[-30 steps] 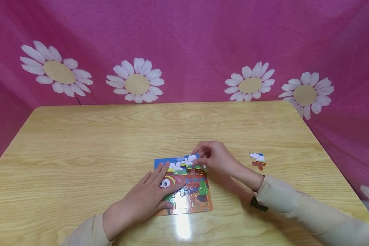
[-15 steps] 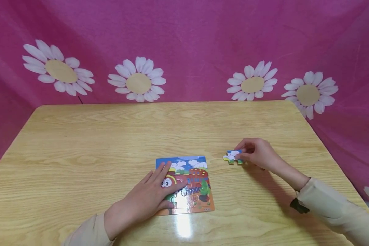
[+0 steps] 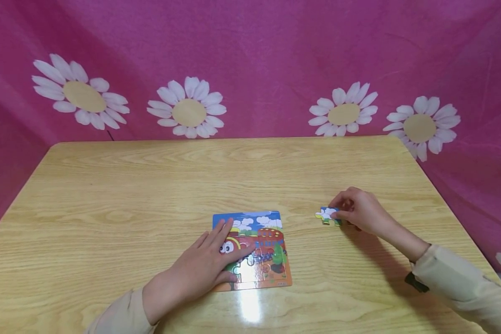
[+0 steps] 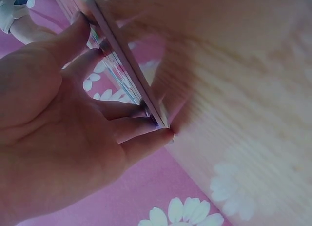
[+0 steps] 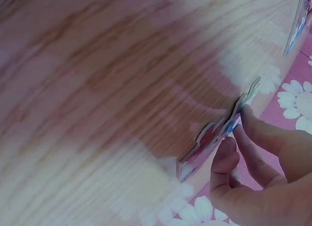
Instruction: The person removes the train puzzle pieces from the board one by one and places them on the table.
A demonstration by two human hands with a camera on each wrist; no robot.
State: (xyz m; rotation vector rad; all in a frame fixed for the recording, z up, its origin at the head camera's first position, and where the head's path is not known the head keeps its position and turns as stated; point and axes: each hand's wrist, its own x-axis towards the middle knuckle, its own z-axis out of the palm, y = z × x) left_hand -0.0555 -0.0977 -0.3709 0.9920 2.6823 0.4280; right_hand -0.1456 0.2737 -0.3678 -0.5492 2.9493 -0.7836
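A picture jigsaw puzzle (image 3: 259, 260) with a red cartoon creature lies flat on the table. My left hand (image 3: 196, 264) rests on its left part with fingers spread, covering some of the picture. In the left wrist view, the fingertips of this left hand (image 4: 68, 104) touch the puzzle board (image 4: 122, 60). To the right, my right hand (image 3: 365, 213) pinches a puzzle piece (image 3: 328, 215) with clouds and green on it between thumb and fingers, low over or on the table. Beside this piece in the right wrist view is a red puzzle piece (image 5: 200, 150), hidden in the head view.
The wooden table (image 3: 150, 185) extends around the puzzle, with its far edge against a pink curtain (image 3: 250, 69) printed with white daisies. Light glares off the puzzle's lower part and the table before it.
My right hand has lifted the cloud piece from the puzzle's top and carried it right, to where two loose pieces lay. The left hand has stayed on the puzzle.
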